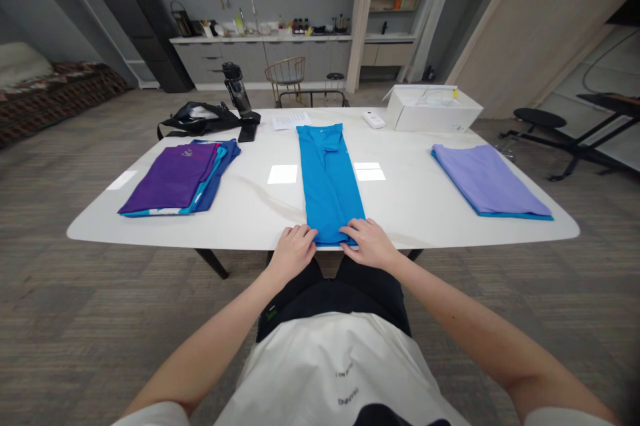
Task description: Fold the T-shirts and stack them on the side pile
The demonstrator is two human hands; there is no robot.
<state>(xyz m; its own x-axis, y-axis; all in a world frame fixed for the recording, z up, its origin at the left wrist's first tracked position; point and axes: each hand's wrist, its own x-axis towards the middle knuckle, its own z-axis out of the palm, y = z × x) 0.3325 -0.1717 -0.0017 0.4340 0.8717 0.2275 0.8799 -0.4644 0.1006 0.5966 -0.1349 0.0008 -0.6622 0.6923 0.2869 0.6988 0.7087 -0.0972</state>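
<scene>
A bright blue shirt (330, 176), folded into a long narrow strip, lies lengthwise on the white table with its near end at the front edge. My left hand (294, 251) is at the near left corner, fingers curled over the cloth. At the near right corner, my right hand (371, 243) pinches the fabric, fingertips on top and thumb at the hem. A stack of folded clothes with a purple shirt (170, 176) on top lies to the left. To the right, a lavender shirt (487, 176) lies folded over a blue one.
On the white table (400, 203), a black bag (200, 121), a dark bottle (237, 89), a phone (247, 131) and a paper sheet (291, 121) lie at the back left. A white box (433, 109) and a small white device (373, 120) sit at the back right.
</scene>
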